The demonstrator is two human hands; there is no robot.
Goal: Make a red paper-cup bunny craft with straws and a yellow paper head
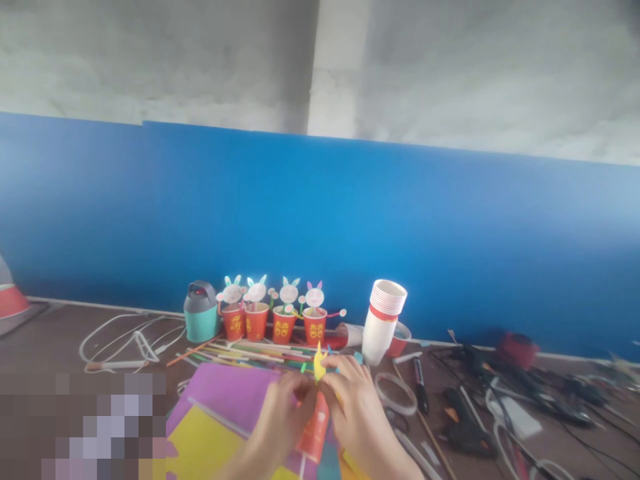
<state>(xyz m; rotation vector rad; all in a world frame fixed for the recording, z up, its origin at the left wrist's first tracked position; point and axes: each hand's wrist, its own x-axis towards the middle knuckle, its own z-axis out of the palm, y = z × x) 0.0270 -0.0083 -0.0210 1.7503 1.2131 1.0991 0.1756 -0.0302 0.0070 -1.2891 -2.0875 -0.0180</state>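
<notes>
My left hand (284, 415) and my right hand (353, 399) come together above coloured sheets, fingers closed in a pinch. Between their fingertips stands a small yellow paper piece (319, 365) with a pointed top. Which fingers grip it is partly hidden, but both hands touch it. Just below, between the hands, is an orange-red tube-like thing (315, 437) with a pale mark; its upper part is covered by my fingers. Under my hands lie a purple sheet (233, 390) and a yellow sheet (205, 443).
Several red cups (283, 325) with paper rabbit figures line the back. Thin coloured sticks (260, 353) lie before them. Stacked white cups (383, 327), a tape roll (395, 393), a marker (420, 385) and a glue gun (463, 423) with cables are rightward. A teal container (201, 320) stands left.
</notes>
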